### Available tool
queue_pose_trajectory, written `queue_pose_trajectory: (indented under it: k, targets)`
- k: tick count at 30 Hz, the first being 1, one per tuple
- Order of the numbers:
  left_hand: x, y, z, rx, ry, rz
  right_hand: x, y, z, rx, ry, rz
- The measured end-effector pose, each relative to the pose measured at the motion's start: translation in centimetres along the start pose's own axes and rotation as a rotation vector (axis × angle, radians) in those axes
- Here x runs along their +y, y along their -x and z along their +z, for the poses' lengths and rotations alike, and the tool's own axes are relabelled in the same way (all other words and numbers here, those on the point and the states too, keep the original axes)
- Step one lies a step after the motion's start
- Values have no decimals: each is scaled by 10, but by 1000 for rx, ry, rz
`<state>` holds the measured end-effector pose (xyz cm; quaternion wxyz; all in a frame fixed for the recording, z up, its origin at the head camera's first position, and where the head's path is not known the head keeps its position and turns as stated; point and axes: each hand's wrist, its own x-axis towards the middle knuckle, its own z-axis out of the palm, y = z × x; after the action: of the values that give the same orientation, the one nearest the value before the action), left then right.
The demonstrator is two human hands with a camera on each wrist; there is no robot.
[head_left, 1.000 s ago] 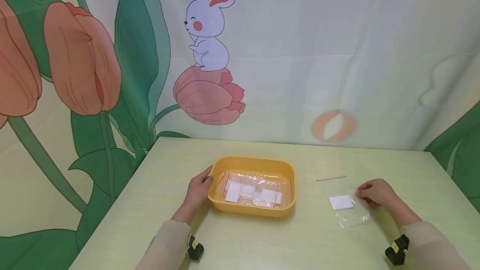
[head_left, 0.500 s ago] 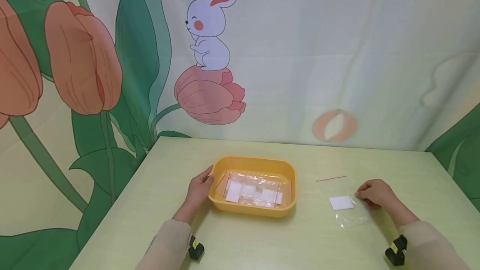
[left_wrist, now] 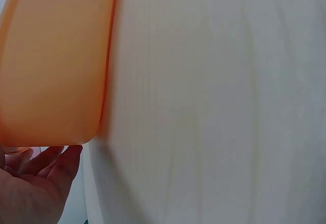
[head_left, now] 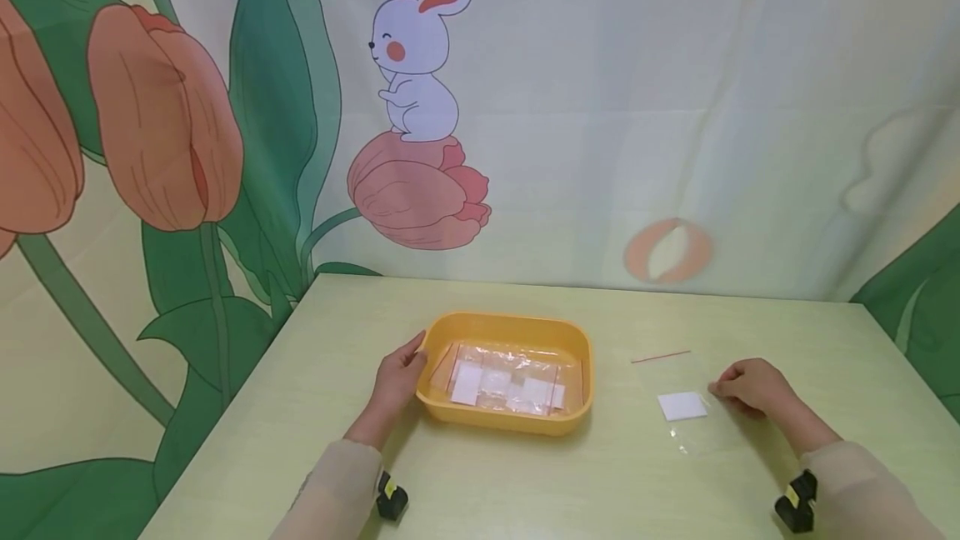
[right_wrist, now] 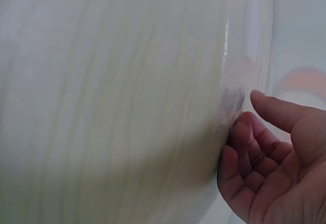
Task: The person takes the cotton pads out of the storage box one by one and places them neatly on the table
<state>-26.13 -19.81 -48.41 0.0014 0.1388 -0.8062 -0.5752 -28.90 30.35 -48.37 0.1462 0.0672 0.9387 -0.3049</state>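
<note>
My left hand (head_left: pixel 397 369) grips the left end of a yellow plastic tray (head_left: pixel 504 418); in the left wrist view, its fingertips (left_wrist: pixel 74 150) meet the tray's outer wall (left_wrist: pixel 56 71). Inside the tray lie several clear zip bags (head_left: pixel 495 382) with red seal strips and white pieces. On the right, a clear zip bag (head_left: pixel 667 377) with a white rectangular piece (head_left: pixel 682 406) lies on the table. My right hand (head_left: pixel 757 386) is at this bag's right edge. In the right wrist view, its thumb stands apart from the curled fingers; whether the fingertips touch the film is unclear.
The pale wood-grain table (head_left: pixel 525 490) ends at a hanging cloth (head_left: pixel 600 107) printed with tulips and a rabbit. A black wrist device (head_left: pixel 392 497) sits beside the left sleeve and another wrist device (head_left: pixel 797 502) beside the right.
The zip bag on the right lies flatter, with fewer glints along its right side. My right hand has shifted very slightly left. The left hand and tray have stayed put.
</note>
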Motion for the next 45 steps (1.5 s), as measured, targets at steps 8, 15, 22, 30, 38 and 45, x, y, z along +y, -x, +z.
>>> queue_pose_trajectory:
  k: [8, 15, 22, 30, 38, 45]
  targets:
    - [0, 0, -1, -5, -5, 19, 0, -1, -8, -37, -74, -11]
    - [-2, 0, 0, -2, -8, 16, -6, -2, -18, -84, -161, 12]
    - [-1, 0, 0, -1, 0, 11, -15, 1, -29, -138, -221, -71]
    - [-1, 0, 0, 2, -12, 17, -28, 7, -41, -156, -236, -109]
    - [-3, -1, 0, 8, -28, 23, -42, 6, -54, -172, -217, -139]
    - [-4, -2, 0, 13, -32, 24, -63, 2, -60, -199, -207, -165]
